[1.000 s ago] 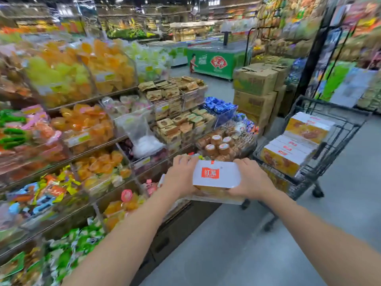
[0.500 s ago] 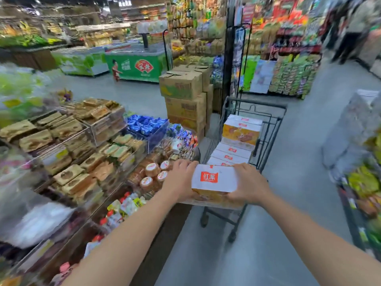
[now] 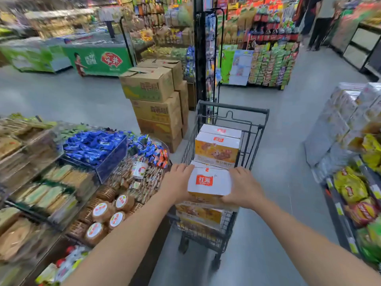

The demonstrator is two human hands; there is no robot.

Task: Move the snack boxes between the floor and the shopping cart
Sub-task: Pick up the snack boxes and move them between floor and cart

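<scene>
Here the left hand [image 3: 177, 182] and right hand [image 3: 244, 188] grip one snack box [image 3: 209, 182] between them, fingers curled round its opposite sides. It sits over the near end of the shopping cart [image 3: 233, 107], above the stacked boxes [image 3: 216, 148] inside; whether it touches them is unclear. Brown cartons [image 3: 152, 85] stand just beside the cart.

Left: tiered display [image 3: 49, 182] holding blue-wrapped sweets [image 3: 92, 145] and round lidded tubs [image 3: 107, 215]. Centre: stacked cardboard cartons [image 3: 156, 104] beside a black pillar [image 3: 200, 58]. Rear: green chest freezer [image 3: 97, 60]. Right: crisp bags [image 3: 350, 188].
</scene>
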